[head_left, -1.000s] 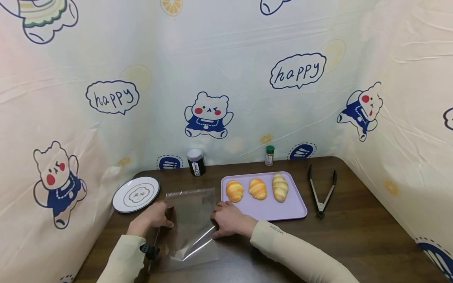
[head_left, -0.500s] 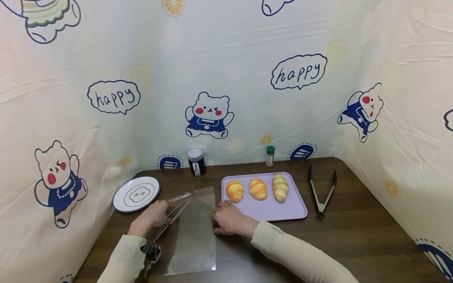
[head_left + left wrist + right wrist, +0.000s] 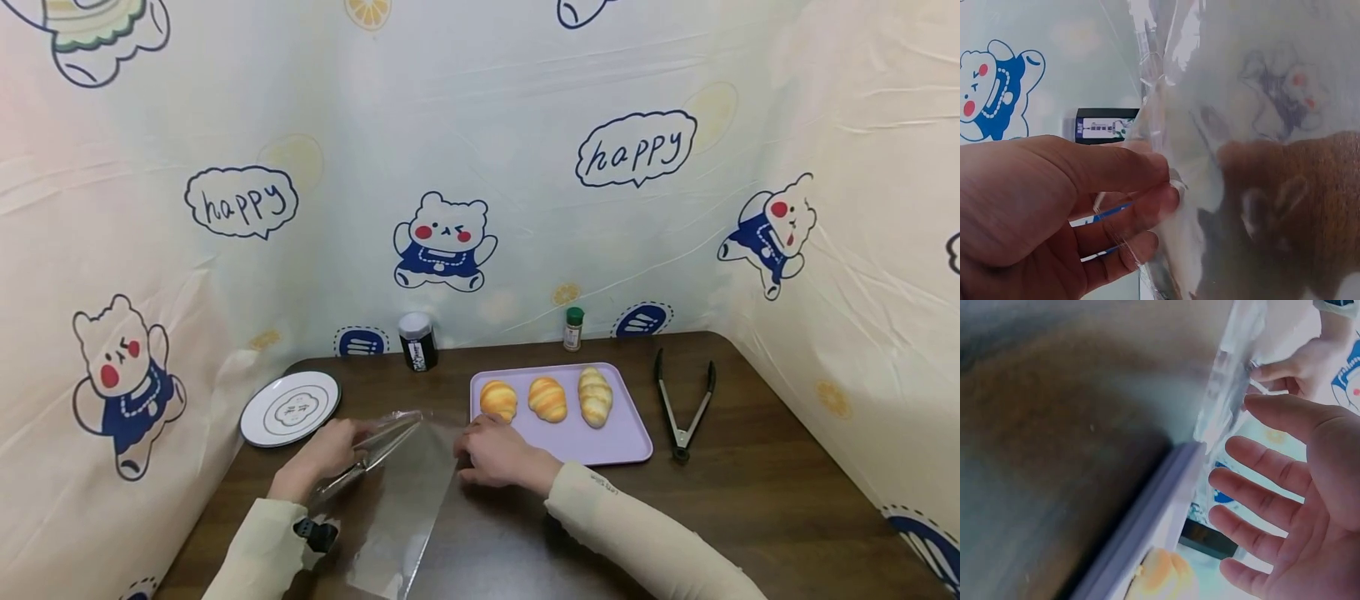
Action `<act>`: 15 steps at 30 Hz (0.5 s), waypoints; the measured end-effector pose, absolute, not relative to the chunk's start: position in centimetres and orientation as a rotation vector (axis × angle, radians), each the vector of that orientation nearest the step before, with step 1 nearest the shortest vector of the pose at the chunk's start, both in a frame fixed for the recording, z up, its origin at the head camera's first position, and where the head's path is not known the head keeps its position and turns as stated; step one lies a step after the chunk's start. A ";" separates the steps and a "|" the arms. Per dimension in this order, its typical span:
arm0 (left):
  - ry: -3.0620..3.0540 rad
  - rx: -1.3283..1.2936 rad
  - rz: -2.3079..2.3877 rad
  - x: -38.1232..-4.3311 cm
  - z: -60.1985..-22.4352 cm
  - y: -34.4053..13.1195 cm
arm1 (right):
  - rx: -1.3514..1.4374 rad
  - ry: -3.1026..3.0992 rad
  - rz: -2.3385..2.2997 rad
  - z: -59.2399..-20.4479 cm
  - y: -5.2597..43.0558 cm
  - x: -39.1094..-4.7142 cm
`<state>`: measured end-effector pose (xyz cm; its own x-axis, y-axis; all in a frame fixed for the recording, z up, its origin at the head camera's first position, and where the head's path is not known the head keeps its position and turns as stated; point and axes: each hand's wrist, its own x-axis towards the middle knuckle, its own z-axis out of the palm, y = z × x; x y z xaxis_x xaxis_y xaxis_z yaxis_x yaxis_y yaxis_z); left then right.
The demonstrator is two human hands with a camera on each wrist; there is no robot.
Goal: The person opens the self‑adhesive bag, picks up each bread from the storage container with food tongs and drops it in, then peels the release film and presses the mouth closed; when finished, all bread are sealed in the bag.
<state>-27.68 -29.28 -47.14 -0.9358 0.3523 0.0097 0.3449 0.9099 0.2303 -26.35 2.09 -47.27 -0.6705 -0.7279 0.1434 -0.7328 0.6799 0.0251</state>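
A clear plastic bag (image 3: 408, 508) is lifted at a slant above the table, its left side creased. My left hand (image 3: 326, 454) pinches the bag's edge; in the left wrist view thumb and fingertips of the hand (image 3: 1054, 194) meet on the clear film (image 3: 1204, 144). At the bag's right edge is my right hand (image 3: 498, 454). The right wrist view has that hand (image 3: 1310, 494) with fingers spread and relaxed, thumb tip close to the film (image 3: 1225, 381); whether it touches cannot be seen. A lilac tray (image 3: 577, 446) lies just beyond it.
Three bread rolls (image 3: 548, 400) sit on the tray. A white plate (image 3: 291, 410) lies at the left, and black-tipped tongs (image 3: 681, 417) spread at the right. Along the back stand a dark jar (image 3: 417, 343) and a green-capped shaker (image 3: 573, 329).
The bag was lying flat; its left side has been pulled up and folded over, and its lower end has swung. My right hand has shifted slightly right and its fingers have loosened.
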 end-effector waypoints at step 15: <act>3.142 0.595 0.473 -27.2 -45.0 -28.7 | 1.053 -2.852 0.542 -43.9 5.4 -27.7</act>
<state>-27.25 -28.69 -45.00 -0.9283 0.3435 0.1422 0.3702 0.8897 0.2673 -27.68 5.40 -43.90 -0.7661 -0.6201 0.1688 -0.6388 0.7059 -0.3060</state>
